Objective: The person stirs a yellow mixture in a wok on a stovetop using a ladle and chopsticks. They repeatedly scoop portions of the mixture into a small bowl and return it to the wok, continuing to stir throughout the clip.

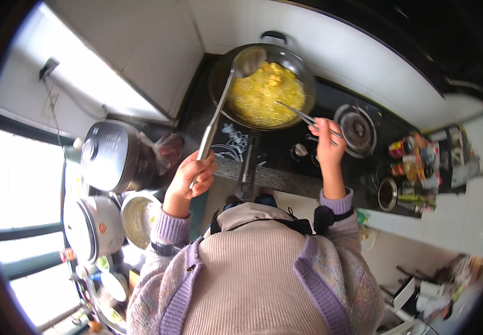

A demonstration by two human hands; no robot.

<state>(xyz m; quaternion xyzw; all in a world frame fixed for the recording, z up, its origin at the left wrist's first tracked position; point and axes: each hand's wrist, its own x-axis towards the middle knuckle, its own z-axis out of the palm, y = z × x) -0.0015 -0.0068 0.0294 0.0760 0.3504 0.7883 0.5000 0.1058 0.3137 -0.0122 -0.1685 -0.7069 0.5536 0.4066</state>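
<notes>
A large dark wok [307,79] sits on the left burner of the black gas stove. Yellow oil bubbles in it around frying food pieces [274,80]. My left hand [195,173] grips the handle of a metal ladle [250,62], whose bowl hangs over the wok's upper left part. In my right hand [329,140] is a pair of metal chopsticks [298,112]. Their tips reach to the oil near the middle of the wok; whether they touch food I cannot tell. The wok's long handle [247,167] points towards me between my hands.
A second burner [355,129] is on the right, with control knobs [299,150] at the stove's front. Bottles and jars [417,161] stand farther right. At left are a rice cooker [111,155], a white cooker [99,228] and a metal bowl [139,220]. Tiled wall [350,54] rises behind.
</notes>
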